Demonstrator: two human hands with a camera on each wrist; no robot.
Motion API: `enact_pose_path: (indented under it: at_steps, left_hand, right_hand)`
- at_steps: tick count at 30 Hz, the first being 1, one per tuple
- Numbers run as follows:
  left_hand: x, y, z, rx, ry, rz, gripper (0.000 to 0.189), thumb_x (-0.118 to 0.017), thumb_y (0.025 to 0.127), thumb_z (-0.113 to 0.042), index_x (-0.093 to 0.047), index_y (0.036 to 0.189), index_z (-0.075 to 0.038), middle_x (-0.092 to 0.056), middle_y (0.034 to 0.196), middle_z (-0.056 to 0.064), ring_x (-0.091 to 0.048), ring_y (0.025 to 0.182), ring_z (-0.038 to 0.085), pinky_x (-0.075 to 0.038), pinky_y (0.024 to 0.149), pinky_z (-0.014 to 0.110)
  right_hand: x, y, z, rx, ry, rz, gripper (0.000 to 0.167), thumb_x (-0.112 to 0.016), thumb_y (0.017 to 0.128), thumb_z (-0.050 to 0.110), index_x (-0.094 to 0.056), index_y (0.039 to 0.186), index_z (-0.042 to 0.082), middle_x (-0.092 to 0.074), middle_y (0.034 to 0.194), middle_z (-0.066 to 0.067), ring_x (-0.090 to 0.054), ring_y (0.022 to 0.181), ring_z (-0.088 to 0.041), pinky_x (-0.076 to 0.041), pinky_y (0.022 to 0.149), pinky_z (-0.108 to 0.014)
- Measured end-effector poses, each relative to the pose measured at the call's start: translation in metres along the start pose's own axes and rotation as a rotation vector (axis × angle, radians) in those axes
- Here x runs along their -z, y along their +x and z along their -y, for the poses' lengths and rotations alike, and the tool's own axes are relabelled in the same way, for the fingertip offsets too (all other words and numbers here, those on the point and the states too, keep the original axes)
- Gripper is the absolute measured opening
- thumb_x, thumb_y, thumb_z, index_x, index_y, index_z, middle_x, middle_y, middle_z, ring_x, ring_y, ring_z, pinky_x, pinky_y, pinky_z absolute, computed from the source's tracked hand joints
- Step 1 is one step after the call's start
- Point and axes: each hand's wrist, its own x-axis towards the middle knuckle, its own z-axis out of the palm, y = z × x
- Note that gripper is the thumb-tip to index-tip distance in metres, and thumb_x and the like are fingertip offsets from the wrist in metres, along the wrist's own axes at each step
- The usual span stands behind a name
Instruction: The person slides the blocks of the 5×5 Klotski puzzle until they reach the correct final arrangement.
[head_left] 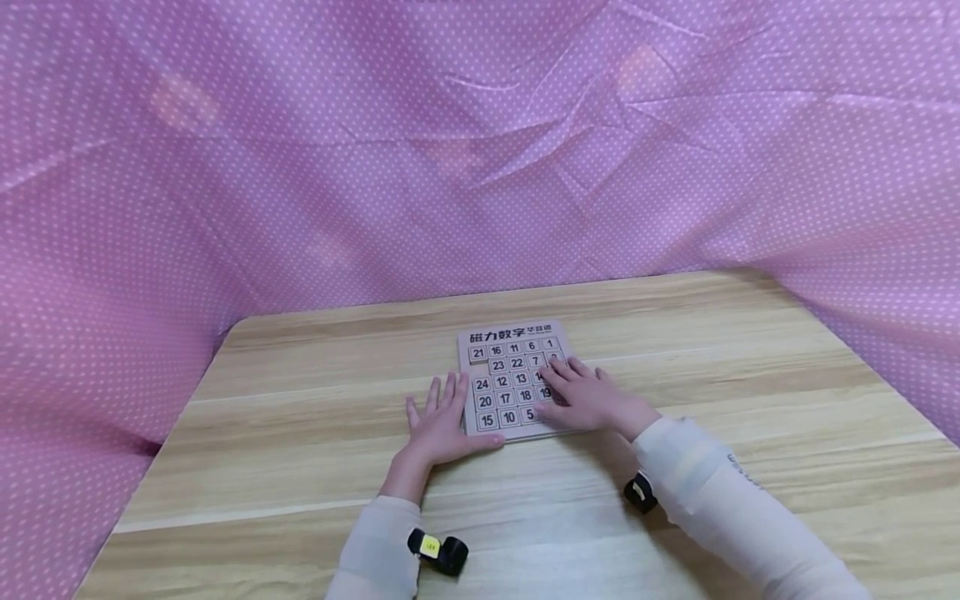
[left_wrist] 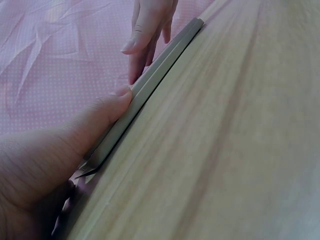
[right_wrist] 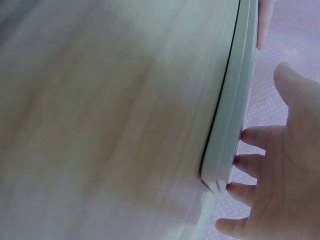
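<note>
Board (head_left: 519, 432) lies on the table (head_left: 262, 417), probably stiff and light, best steadied by its edges. Left hand (head_left: 440, 429) splays at its near-left corner; right hand (head_left: 588, 398), fingers loosely extended, touches tiles (head_left: 521, 379).

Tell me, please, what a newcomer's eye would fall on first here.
Probably the pink polka-dot cloth, hanging behind the wooden table. Next comes the sliding number puzzle on that table, with the left hand spread at its near left corner and the right hand over its right side.
</note>
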Motion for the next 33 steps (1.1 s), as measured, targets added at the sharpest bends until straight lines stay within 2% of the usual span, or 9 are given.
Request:
enact_pose_path:
  at_steps: [7, 20, 27, 33]
  left_hand:
    - [0.0, 0.0, 0.0, 0.003, 0.009, 0.006, 0.115, -0.048, 0.054, -0.079, -0.005, 0.14, -0.015, -0.003, 0.142, 0.008, 0.006, 0.128, 0.026, 0.013, 0.093, 0.054]
    - [0.0, 0.001, 0.001, -0.007, 0.006, -0.009, 0.114, -0.048, 0.055, -0.079, -0.007, 0.14, -0.016, -0.006, 0.142, 0.009, 0.004, 0.128, 0.028, 0.012, 0.093, 0.055]
    - [0.001, 0.0, 0.0, -0.013, 0.0, -0.011, 0.114, -0.049, 0.055, -0.078, -0.008, 0.14, -0.014, -0.005, 0.142, 0.009, 0.004, 0.128, 0.028, 0.012, 0.093, 0.055]
    - [0.0, 0.0, 0.0, -0.016, 0.001, -0.014, 0.114, -0.048, 0.055, -0.079, -0.008, 0.14, -0.013, -0.006, 0.142, 0.009, 0.004, 0.128, 0.028, 0.012, 0.093, 0.055]
  right_hand:
    - [0.0, 0.003, 0.004, 0.007, -0.022, -0.013, 0.07, -0.036, 0.085, 0.054, -0.028, 0.135, 0.006, -0.021, 0.139, -0.014, -0.014, 0.125, -0.034, -0.013, 0.094, -0.059]
    - [-0.002, 0.012, 0.018, 0.012, -0.057, 0.003, 0.07, -0.032, 0.085, 0.057, -0.027, 0.136, 0.01, -0.02, 0.14, -0.011, -0.013, 0.126, -0.031, -0.014, 0.095, -0.056]
    - [-0.004, 0.016, 0.021, 0.039, -0.044, -0.019, 0.069, -0.031, 0.085, 0.056, -0.03, 0.135, 0.008, -0.022, 0.139, -0.011, -0.015, 0.126, -0.032, -0.014, 0.095, -0.057]
    - [-0.006, 0.014, 0.018, 0.035, -0.03, -0.004, 0.069, -0.032, 0.085, 0.057, -0.026, 0.136, 0.01, -0.019, 0.14, -0.01, -0.014, 0.126, -0.031, -0.014, 0.095, -0.057]
